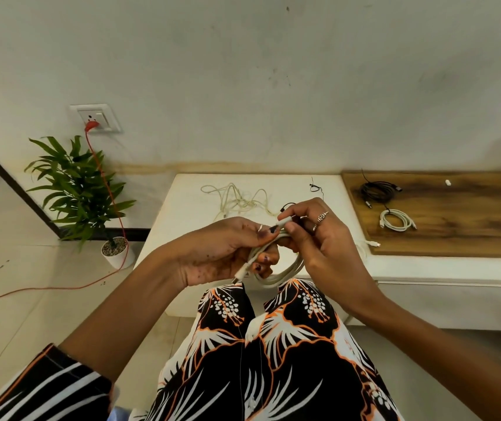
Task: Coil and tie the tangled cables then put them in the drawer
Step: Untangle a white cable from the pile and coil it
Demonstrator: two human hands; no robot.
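Observation:
My left hand (222,250) grips a coiled white cable (285,273), its fingers curled round the bundle and one plug end sticking out below the palm. My right hand (319,235) pinches the cable's other end near the top of the coil, close to the left thumb. The loop hangs between both hands above my lap. A tangled white cable (237,199) lies loose on the white bench (188,214) behind my hands. A small black tie (314,186) lies on the bench further back.
A wooden top (456,226) at the right carries a coiled black cable (377,191), a coiled white cable (396,220) and a small white piece (447,182). A potted plant (82,189) and a red cord (115,214) from a wall socket (97,118) stand at the left.

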